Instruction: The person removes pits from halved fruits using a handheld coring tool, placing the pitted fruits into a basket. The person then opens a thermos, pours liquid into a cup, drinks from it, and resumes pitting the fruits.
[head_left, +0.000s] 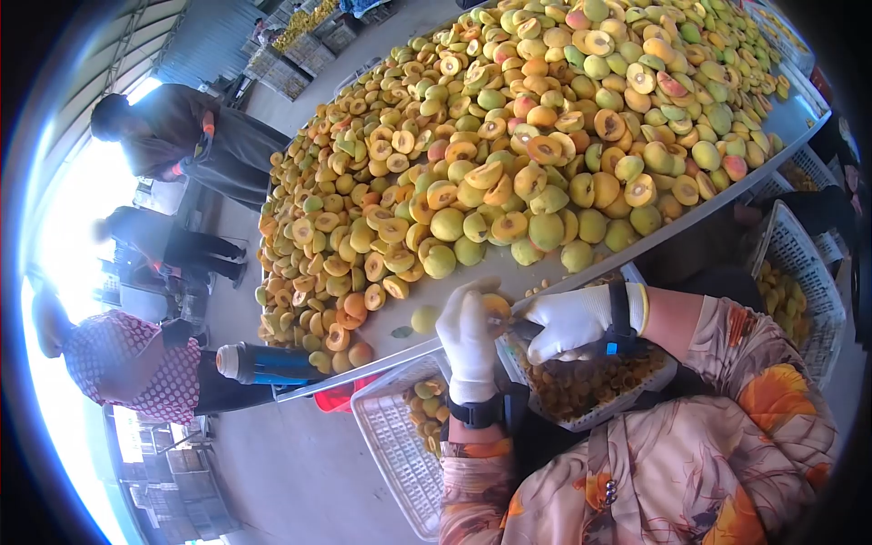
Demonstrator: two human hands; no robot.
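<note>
Both my hands wear white gloves and meet at the table's near edge. My left hand (468, 341) is closed around a halved yellow-orange fruit (496, 307). My right hand (570, 320) is closed beside it, its fingers against a small dark tool whose shape is mostly hidden, touching the fruit. A large heap of whole and halved fruit (454, 173) covers the metal table (400, 320) beyond my hands. Below them is a white crate (595, 413) with small brown pieces, probably pits.
A white basket (391, 463) holding fruit stands at lower left, near a red container (338, 396). A blue flask (272, 363) lies at the table's left corner. Another fruit basket (804, 282) is at right. Several people stand at left, one in a dotted garment (150, 363).
</note>
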